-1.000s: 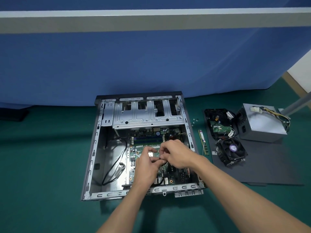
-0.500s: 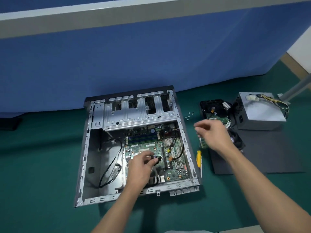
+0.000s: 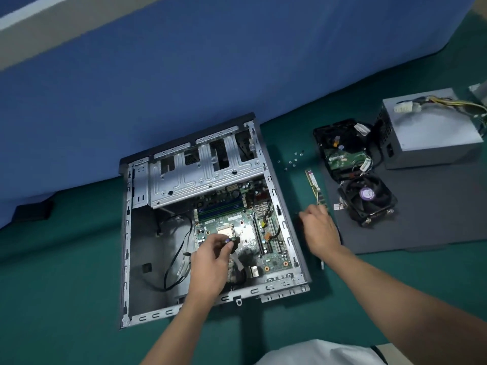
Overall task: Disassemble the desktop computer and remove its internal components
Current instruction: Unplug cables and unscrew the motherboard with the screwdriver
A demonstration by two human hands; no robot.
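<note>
Desktop computer case [image 3: 127, 233], grey metal with its side panel off, lies flat on the green table covering [image 3: 66, 272], its far end close to the blue partition [image 3: 184, 75]. The head camera looks straight down into it. A silver drive cage [image 3: 205, 177] runs across the far end, the green motherboard [image 3: 276, 259] fills the right half, and a black cable [image 3: 181, 248] loops over the bare floor on the left.

Left hand [image 3: 208, 262] is in the case, over the motherboard, thumb and fingertips pinching a small dark piece [image 3: 234, 242] that is too blurred to name.

Right hand [image 3: 320, 230] is outside, just beside the case's right wall. It is knuckles up, with the fingers curled down at the edge of the dark grey mat [image 3: 434, 214]. A thin metal shaft [image 3: 322, 264] pokes out below the wrist, but I cannot tell whether those fingers grip anything.

Just beyond that hand a green memory stick [image 3: 312, 180] lies along the mat's edge. A scatter of small silver screws [image 3: 292, 160] sits farther back on the green.

On the mat there is a black drive with a green circuit board showing [image 3: 340, 154]. Nearer lies a black cooler fan with a purple hub sticker [image 3: 367, 197]. At far right stands the grey power supply box [image 3: 432, 138], with yellow wires [image 3: 458, 103] trailing off its top.
</note>
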